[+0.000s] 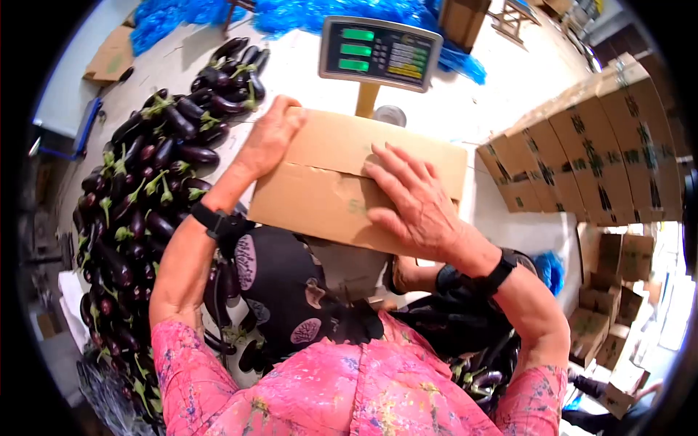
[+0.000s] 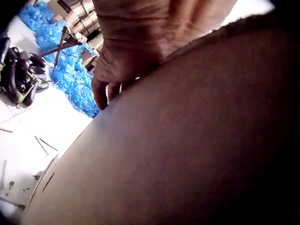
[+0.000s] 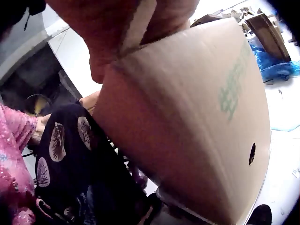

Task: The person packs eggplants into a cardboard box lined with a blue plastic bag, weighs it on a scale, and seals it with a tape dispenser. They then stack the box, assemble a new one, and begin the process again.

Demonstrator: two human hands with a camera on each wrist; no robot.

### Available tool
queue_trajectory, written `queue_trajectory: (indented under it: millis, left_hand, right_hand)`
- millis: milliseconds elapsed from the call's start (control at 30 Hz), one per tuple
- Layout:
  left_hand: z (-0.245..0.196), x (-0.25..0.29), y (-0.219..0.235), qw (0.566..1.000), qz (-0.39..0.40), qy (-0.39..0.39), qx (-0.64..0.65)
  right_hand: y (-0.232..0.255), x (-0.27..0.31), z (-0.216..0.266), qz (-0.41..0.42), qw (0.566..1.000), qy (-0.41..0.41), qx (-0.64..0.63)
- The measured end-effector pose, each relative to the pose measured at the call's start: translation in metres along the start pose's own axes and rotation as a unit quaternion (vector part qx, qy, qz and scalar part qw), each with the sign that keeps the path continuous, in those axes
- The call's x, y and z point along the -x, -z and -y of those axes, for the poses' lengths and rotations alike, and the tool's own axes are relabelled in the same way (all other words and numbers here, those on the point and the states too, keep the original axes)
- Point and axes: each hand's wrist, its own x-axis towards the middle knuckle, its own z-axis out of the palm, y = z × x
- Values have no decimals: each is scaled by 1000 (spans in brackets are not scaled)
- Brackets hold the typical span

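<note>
A cardboard box (image 1: 327, 138) with its top flaps folded closed sits in front of the person's knees, below the scale display. The left hand (image 1: 270, 138) holds the box's far left corner; in the left wrist view that hand (image 2: 136, 51) has its fingertips bent over the box edge (image 2: 187, 122). Spread over the flaps near the middle seam, the right hand (image 1: 414, 200) lies with its fingers extended. In the right wrist view the right hand (image 3: 136, 28) is on top of the box (image 3: 187, 108), its fingers mostly hidden.
A large heap of eggplants (image 1: 138, 211) covers the floor at left. Beyond the box stands a scale display (image 1: 380, 54) on a post, with blue plastic (image 1: 291, 16) behind. Stacked cartons (image 1: 589, 145) line the right side; more eggplants (image 1: 487, 378) lie near the right elbow.
</note>
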Motion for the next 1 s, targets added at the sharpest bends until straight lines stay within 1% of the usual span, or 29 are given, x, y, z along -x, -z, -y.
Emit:
queue_trajectory:
  millis: [33,67,100,133,200,233,267,300,333,400,467,500,533,600,633,667,700,733,767,800,833,867,900,933,1000]
  left_hand:
    - [0,0,-1,1000,-20,-15,-10]
    - [0,0,0,1000,-13,-13,-21]
    - [1,1,0,1000,-12,-16,-14]
    - [2,1,0,1000,-10,-18,-8]
    - [-3,1,1,1000,-7,-6,-3]
    - [1,0,0,1000,-14,-20,-6]
    - [3,-2,0,999,-22,-36,-11]
    - [4,-2,0,1000,-17,-24,-7]
    - [2,-2,1,1000,-15,-18,-6]
    - [-1,-2,1,1000,-9,-6,-6]
    - [6,-4,1,999,-8,-43,-8]
    - [5,-4,1,999,-1,-44,-10]
    - [2,-3,3,999,6,-45,-12]
    - [4,-3,3,999,3,-50,-6]
    - [2,-4,3,998,20,-53,8]
    - [-5,-3,1,999,35,-33,19]
    - [-3,-4,-1,998,43,-30,34]
    - [-4,-4,-2,998,46,-22,46]
    - [-4,-3,-1,998,45,-10,47]
    - [-4,-1,0,999,34,-10,36]
    - [-2,-2,0,999,20,-11,22]
    - [-2,-3,0,1000,7,-14,11]
    - [-4,-2,-1,1000,-3,-22,7]
    - [-6,-2,-2,1000,-6,-10,7]
    - [-11,0,-6,1000,-12,16,8]
  right_hand:
    - [2,2,-6,-35,999,-22,-13]
    - [5,3,-11,-70,996,-39,-27]
    - [10,8,-17,-128,983,-109,-68]
    - [20,14,-23,-171,971,-159,-39]
    - [43,41,-36,-86,963,-238,-89]
    - [55,49,-26,2,950,-291,-112]
    - [64,60,-12,88,927,-339,-135]
    - [56,80,-7,116,936,-321,-90]
    - [42,97,3,42,962,-266,-31]
    - [37,106,14,119,943,-309,-46]
    - [30,105,13,126,961,-244,-31]
    - [36,103,21,110,958,-264,-31]
    - [37,108,23,104,966,-235,-25]
    - [28,123,33,92,970,-224,-35]
    - [23,130,38,142,965,-217,-45]
    - [16,139,41,78,972,-210,-76]
    - [14,143,40,-13,963,-221,-156]
    - [14,142,38,-103,940,-223,-236]
    - [19,142,36,-110,891,-299,-323]
    - [25,138,35,-113,828,-366,-410]
    - [34,131,33,-103,784,-413,-453]
    - [35,126,30,-119,722,-410,-545]
    - [29,126,26,-138,670,-412,-602]
    - [26,125,23,-154,617,-412,-652]
    - [32,124,23,-181,597,-407,-667]
